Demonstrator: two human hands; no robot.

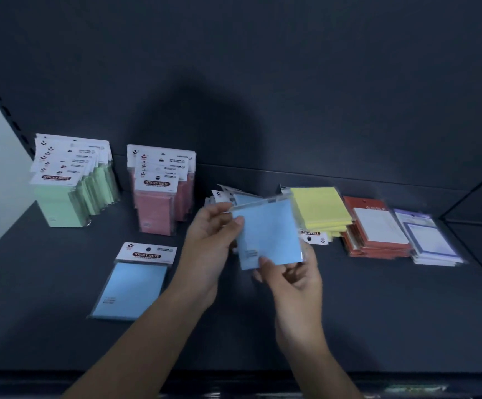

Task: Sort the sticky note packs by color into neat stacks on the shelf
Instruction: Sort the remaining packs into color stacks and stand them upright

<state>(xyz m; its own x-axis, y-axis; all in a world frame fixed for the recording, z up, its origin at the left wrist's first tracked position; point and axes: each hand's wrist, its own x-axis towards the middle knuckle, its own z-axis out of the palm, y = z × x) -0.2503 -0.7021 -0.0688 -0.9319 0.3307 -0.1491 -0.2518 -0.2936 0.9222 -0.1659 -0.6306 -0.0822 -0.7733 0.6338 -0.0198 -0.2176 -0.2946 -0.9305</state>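
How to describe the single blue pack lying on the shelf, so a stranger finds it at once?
Look at the dark shelf. In front of the pink stack lies a blue pack. Unlike its neighbours, it lies flat and alone.

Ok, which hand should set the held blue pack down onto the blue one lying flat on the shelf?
Left, probably. The left hand grips the held blue pack on the side toward the flat blue pack. The right hand pinches the far lower corner and would have to cross over.
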